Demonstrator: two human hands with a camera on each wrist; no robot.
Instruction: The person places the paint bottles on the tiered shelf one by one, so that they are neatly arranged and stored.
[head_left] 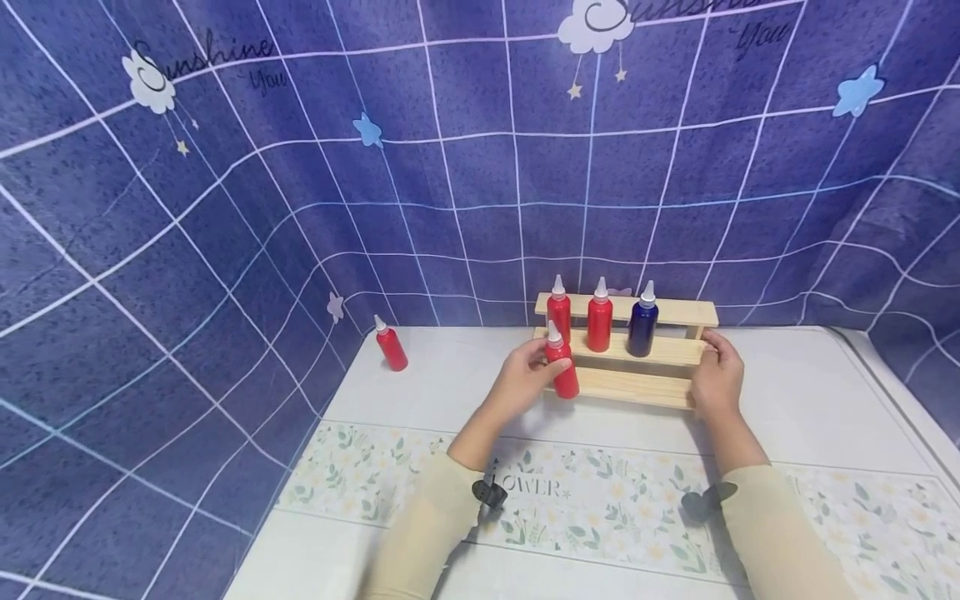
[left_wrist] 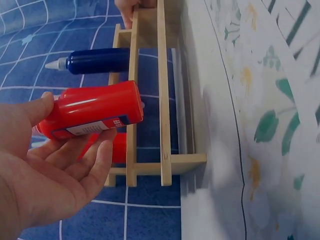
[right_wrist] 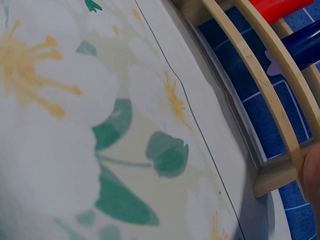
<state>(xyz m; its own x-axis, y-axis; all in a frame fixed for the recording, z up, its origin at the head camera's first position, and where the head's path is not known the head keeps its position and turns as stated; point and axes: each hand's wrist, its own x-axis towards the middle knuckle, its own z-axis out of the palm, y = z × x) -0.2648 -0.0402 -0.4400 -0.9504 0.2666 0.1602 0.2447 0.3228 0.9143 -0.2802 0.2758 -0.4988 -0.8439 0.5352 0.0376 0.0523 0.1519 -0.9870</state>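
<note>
In my left hand point(head_left: 522, 379) I grip a red squeeze bottle point(left_wrist: 97, 107) with a white pointed cap, thumb on one side and fingers on the other. It tilts in front of the left part of a wooden tiered rack point(head_left: 637, 385). On the rack's middle tier stand a red bottle point(head_left: 558, 307), partly hidden behind the held one, another red bottle point(head_left: 599, 325) and a dark blue bottle point(head_left: 642, 327). My right hand point(head_left: 718, 375) holds the rack's right end; in the right wrist view only a sliver of finger point(right_wrist: 312, 170) shows.
Another red bottle point(head_left: 392, 347) stands alone on the white table at the back left. A flower-patterned strip point(head_left: 600, 500) crosses the tabletop before the rack. Behind the table hangs a blue grid-patterned cloth point(head_left: 465, 192), which also covers the left side.
</note>
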